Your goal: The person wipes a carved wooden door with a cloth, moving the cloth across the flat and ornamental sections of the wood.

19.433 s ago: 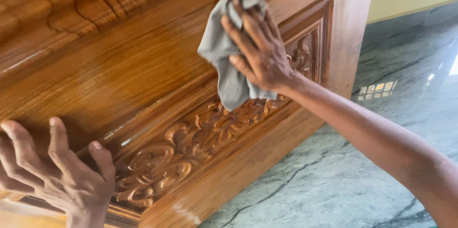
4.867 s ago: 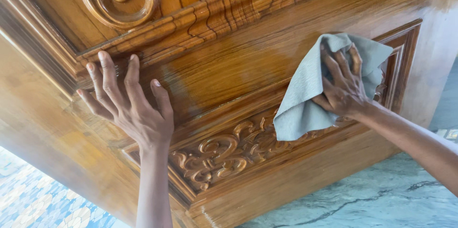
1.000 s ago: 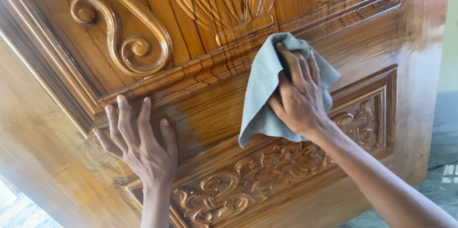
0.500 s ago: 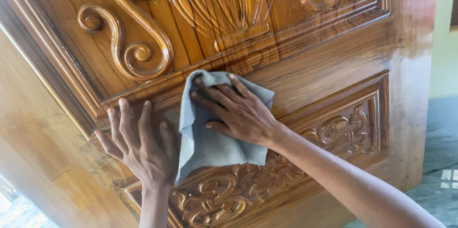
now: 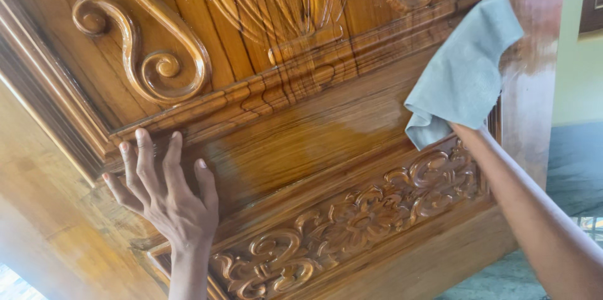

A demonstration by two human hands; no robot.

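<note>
Wiping carved wooden door (image 5: 301,143) at its right edge: right hand (image 5: 468,121) hidden under grey cloth (image 5: 465,74), grip unclear; left hand (image 5: 166,196) splayed flat. Best follow grain, even pressure.

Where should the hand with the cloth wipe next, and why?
Probably back leftward along the flat band. The cloth sits at the door's right edge, covering the right hand, so nothing lies further right. The left hand braces on the door, leaving the band between them open.
</note>
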